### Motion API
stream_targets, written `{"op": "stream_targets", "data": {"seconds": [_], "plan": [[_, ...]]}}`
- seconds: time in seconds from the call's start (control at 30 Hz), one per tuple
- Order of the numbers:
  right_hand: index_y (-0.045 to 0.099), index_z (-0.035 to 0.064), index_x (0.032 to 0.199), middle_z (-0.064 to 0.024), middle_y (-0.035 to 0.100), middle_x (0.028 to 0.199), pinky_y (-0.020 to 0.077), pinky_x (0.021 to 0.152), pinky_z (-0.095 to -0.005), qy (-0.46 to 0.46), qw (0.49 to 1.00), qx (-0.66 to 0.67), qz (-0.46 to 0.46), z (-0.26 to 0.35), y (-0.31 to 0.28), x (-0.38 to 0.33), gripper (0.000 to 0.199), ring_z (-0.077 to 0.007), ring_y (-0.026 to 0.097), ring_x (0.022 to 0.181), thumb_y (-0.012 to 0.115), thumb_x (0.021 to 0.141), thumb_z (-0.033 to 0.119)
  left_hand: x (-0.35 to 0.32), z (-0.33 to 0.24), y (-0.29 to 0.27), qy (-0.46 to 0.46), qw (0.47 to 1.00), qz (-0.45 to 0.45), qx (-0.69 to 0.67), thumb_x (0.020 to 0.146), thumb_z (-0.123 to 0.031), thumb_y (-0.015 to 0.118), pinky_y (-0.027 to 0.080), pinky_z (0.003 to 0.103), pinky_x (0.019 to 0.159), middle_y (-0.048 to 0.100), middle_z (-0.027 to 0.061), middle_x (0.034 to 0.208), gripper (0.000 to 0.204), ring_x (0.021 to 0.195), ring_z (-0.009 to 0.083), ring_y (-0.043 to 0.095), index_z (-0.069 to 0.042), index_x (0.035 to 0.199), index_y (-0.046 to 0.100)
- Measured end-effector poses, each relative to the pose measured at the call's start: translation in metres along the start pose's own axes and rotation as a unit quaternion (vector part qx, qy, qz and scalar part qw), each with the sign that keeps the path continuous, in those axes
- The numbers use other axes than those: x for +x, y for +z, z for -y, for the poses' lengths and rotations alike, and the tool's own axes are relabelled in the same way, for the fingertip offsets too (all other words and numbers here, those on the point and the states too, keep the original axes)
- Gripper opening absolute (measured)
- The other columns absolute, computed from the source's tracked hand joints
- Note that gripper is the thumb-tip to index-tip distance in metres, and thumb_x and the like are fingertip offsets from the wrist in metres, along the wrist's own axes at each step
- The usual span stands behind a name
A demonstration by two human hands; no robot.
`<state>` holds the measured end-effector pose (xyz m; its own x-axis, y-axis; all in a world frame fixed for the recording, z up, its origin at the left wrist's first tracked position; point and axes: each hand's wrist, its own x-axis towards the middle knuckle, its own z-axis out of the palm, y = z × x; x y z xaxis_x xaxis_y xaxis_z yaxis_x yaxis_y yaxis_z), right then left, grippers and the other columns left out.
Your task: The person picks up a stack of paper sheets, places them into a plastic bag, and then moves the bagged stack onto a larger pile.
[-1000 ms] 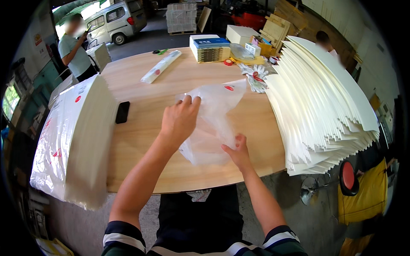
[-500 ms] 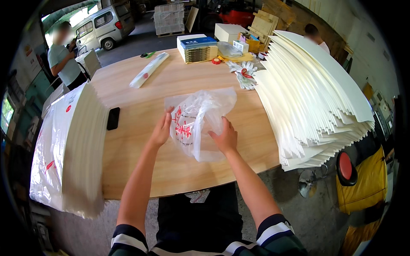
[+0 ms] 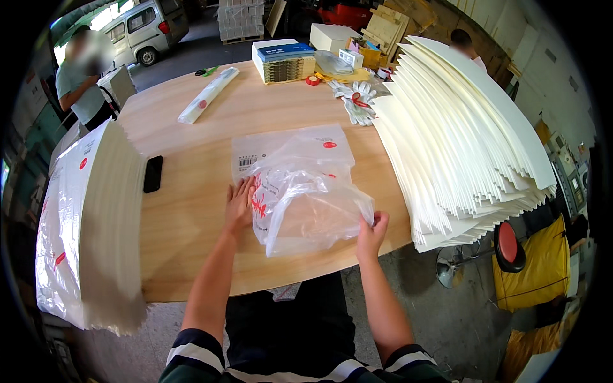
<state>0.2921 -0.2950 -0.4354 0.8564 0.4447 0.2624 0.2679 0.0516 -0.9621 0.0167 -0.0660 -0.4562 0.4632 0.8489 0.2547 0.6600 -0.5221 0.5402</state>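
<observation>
A clear plastic bag [image 3: 306,204] with red print lies puffed open on the wooden table [image 3: 191,210], on top of another flat clear bag [image 3: 290,147]. My left hand [image 3: 239,205] rests flat on the bag's left edge, fingers spread. My right hand [image 3: 371,231] pinches the bag's right corner near the table's front edge. Both forearms come in from below.
A tall stack of white sheets [image 3: 460,140] fills the table's right side, and a stack of bagged white sheets [image 3: 89,217] the left. A black phone [image 3: 152,173], a rolled bag [image 3: 207,96], gloves [image 3: 354,99] and boxes [image 3: 284,60] lie further back. A person [image 3: 80,76] stands at far left.
The bag has been pulled open and wider. My right hand moved right and toward me to the bag's corner; my left hand stayed on its left edge.
</observation>
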Motion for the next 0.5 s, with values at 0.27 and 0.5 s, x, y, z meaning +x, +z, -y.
{"op": "stream_targets", "data": {"seconds": [0.27, 0.5], "plan": [[0.048, 0.0024, 0.127, -0.0100, 0.058, 0.114, 0.0455, 0.096, -0.0322, 0.041, 0.986, 0.075, 0.144, 0.025, 0.000, -0.019, 0.052, -0.0192, 0.056, 0.108, 0.075, 0.083, 0.012, 0.008, 0.037, 0.005, -0.018, 0.973, -0.033, -0.228, 0.106, -0.038, 0.024, 0.024, 0.043, 0.116, 0.055, 0.0164, 0.139, 0.054, 0.133, 0.0295, 0.046, -0.005, 0.137, 0.054], [0.053, 0.0021, 0.127, -0.0148, 0.062, 0.116, 0.0495, 0.093, -0.0377, 0.045, 0.969, -0.054, 0.235, -0.023, 0.059, 0.033, 0.048, -0.0264, 0.061, 0.108, 0.073, 0.085, 0.015, -0.001, 0.035, -0.005, -0.055, 0.858, 0.050, -0.509, 0.107, -0.048, 0.017, 0.027, 0.039, 0.117, 0.040, 0.0162, 0.150, 0.067, 0.139, 0.0270, 0.038, 0.003, 0.150, 0.030]]}}
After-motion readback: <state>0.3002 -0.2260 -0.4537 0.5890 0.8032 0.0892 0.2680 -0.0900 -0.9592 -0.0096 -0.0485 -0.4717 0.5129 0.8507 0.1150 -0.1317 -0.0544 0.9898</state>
